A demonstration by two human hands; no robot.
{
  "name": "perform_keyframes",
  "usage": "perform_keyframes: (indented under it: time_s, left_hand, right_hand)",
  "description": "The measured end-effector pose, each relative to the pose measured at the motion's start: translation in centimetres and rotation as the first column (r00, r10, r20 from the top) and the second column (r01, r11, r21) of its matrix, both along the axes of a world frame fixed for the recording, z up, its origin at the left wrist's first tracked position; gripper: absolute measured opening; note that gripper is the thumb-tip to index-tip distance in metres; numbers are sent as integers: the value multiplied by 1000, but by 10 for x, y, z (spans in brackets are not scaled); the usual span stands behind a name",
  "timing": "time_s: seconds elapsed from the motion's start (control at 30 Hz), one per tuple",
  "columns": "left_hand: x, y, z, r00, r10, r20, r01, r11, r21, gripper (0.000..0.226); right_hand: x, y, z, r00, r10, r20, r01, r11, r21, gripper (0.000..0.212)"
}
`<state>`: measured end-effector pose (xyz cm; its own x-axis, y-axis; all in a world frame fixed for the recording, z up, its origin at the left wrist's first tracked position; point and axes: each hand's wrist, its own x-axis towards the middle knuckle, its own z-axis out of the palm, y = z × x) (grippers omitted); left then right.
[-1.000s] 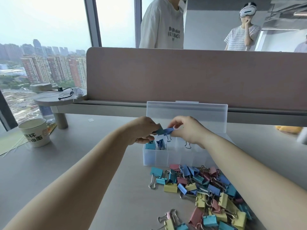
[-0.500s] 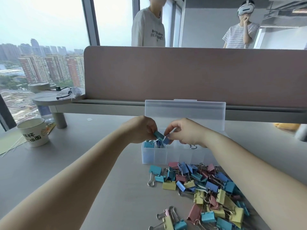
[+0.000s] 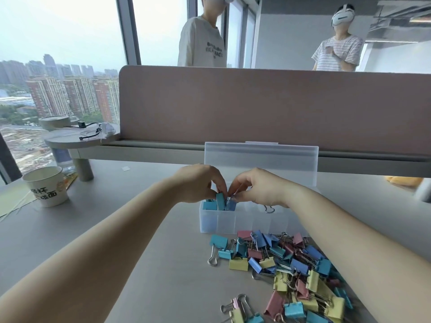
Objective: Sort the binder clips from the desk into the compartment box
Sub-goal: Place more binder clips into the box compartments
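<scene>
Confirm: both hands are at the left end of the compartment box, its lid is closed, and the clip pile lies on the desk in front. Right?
No. The head view shows the lid open, standing upright behind the compartment box. The rest holds: left hand, pinching a teal clip, and right hand are at its left end; the clip pile lies on the desk in front.
</scene>
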<state>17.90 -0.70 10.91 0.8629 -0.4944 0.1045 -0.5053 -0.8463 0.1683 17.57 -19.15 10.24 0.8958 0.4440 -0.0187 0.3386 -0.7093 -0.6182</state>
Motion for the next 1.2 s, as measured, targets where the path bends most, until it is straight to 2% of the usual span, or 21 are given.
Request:
perform_keyframes:
  time_s: [0.2,0.37,0.47,0.6,0.67,0.77,0.83,0.93,1.0,1.1,1.2]
  left_hand:
    - [2,-3,-21,999,-15,-45,17,999,39,17]
    - [3,-1,-24,992,-30,-124,30,1000,-4,22]
    - [4,3,-23,978,-58,-202,38,994,-103,29]
    - [6,4,-21,986,-33,-166,2,983,-185,18]
    - [8,3,-22,990,-22,-136,-5,981,-193,13]
    - [10,3,-21,992,99,-77,-110,983,-149,11]
    - [11,2,-20,984,165,-65,-172,977,-126,11]
    - [11,-2,-21,980,178,-85,-185,980,-72,15]
    - [14,-5,-24,978,185,-98,-190,981,-45,18]
    - [21,-11,-28,975,213,-70,-212,977,13,16]
    - [26,-18,-29,968,250,24,-251,963,100,25]
  right_hand:
    - [4,7,-10,997,16,77,-1,983,-184,12]
    - [5,7,-9,999,30,27,-24,982,-187,20]
    - [3,5,-5,1000,-12,-3,11,994,-111,19]
    - [7,2,-3,981,-181,-69,185,981,59,21]
    - [10,2,-2,950,-266,-161,292,942,167,20]
    - [12,2,1,925,-265,-272,342,893,293,21]
    - [13,4,0,952,-215,-219,270,925,266,20]
    - [16,8,-4,980,-155,-123,181,954,240,21]
    - [18,9,-4,982,-179,-60,188,950,248,24]
    - [20,7,-1,980,-200,23,190,959,210,11]
    - [20,4,-3,980,-198,13,192,960,206,8]
